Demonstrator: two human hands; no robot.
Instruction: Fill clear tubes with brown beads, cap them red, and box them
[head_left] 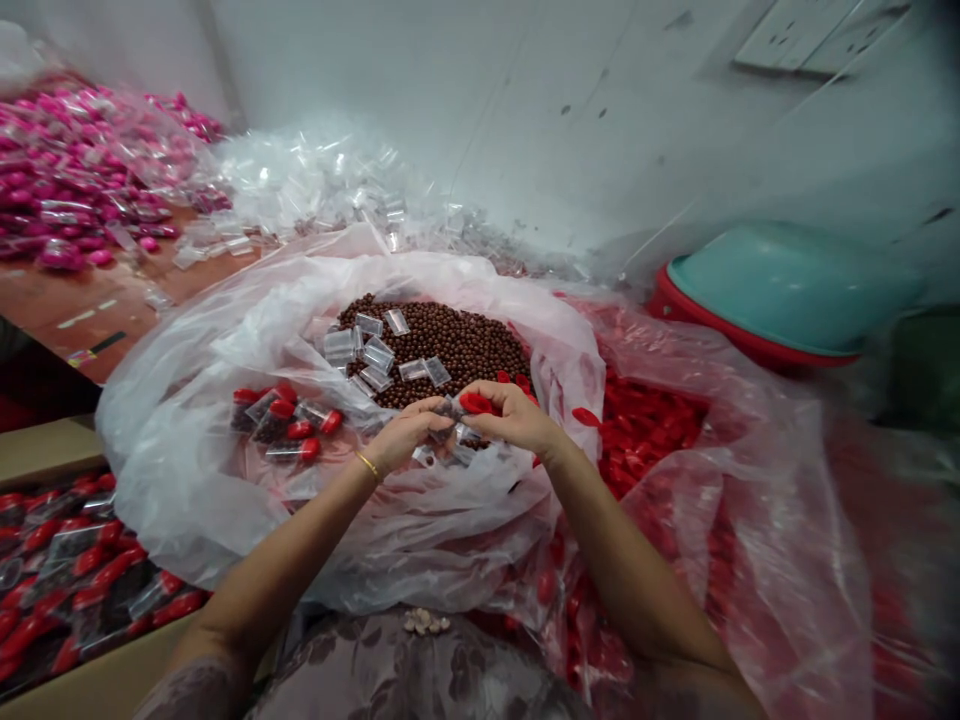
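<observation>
Cap (476, 403), red, is pinched by the right hand (517, 420), just right of a clear container (448, 408) pinched in the left hand (405, 435), above the plastic sheeting (420, 540), toward its right edge; the container's axis is obscured.

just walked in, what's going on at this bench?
A person is working bare-handed over a heap of brown beads. The left hand holds a small clear container, and the right hand holds a red cap right by it. Several uncapped containers lie on the beads. A small group of red-capped ones sits to the left, with many more in a box at lower left. Loose red caps are piled to the right.
</observation>
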